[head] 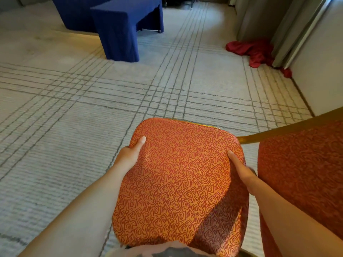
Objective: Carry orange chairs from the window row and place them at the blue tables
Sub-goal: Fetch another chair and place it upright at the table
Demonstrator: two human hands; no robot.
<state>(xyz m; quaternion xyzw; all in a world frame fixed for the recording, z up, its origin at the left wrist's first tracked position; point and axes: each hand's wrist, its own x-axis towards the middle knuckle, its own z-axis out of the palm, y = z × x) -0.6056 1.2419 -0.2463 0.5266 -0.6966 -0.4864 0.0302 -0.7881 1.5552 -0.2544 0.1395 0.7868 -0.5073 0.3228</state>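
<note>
1. The carpeted floor (55,145) lay open between the person and the goal, so the best route looked like a straight walk toward the far left, with no need to weave.
2. The blue bench (118,34) stood far left, with a second blue bench (74,13) behind it. Both were well apart from the load. Aiming for the near corner of the front one seemed the sensible first target.
3. The orange chair (178,182) was in the near centre, its patterned cushion held close against the body. Whether its legs had left the floor could not be seen, so it needed a clean lift before any turn.
4. A second chair (306,173) sat just beside it on the right, and a gold frame bar (278,133) reached toward the held cushion. I could not tell which chair owned the bar. Swinging left first would likely avoid a snag.
5. A red cloth (254,51) lay crumpled far right by the curtain (259,19), off the likely path.
6. The left hand (130,154) gripped the cushion's left edge and the right hand (243,171) its right edge.
7. On each hand the thumb pressed on top, and the other fingers were clamped round the edge, out of sight. An even grip on both sides should keep the load level.
</note>
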